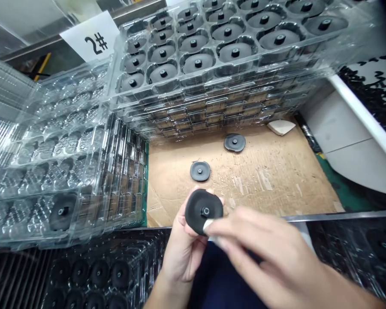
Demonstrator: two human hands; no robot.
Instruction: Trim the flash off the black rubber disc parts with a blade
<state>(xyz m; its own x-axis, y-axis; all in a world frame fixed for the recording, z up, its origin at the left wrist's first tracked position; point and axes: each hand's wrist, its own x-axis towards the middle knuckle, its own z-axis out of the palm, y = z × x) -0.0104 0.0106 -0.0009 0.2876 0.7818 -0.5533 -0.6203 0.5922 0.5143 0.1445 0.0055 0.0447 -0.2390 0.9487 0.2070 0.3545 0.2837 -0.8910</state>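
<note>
My left hand [184, 251] is closed around a black rounded disc [195, 208] with a short hollow post at its middle, held face up over the front edge of the work surface. My right hand [260, 242], slightly blurred, pinches a small white pad [207, 225] against the disc's lower right edge. My fingers hide most of this pad. Beyond my hands, two similar black parts, a nearer disc [200, 171] and a farther disc [234, 142], lie on a cardboard sheet [260, 189].
A stack of clear trays [193, 86] filled with black discs stands at the back. Another clear tray stack [67, 163], mostly without discs, is at left. A white wedge [281, 127] lies on the cardboard. At right, a white bin [350, 128] borders many small black pieces [379, 86].
</note>
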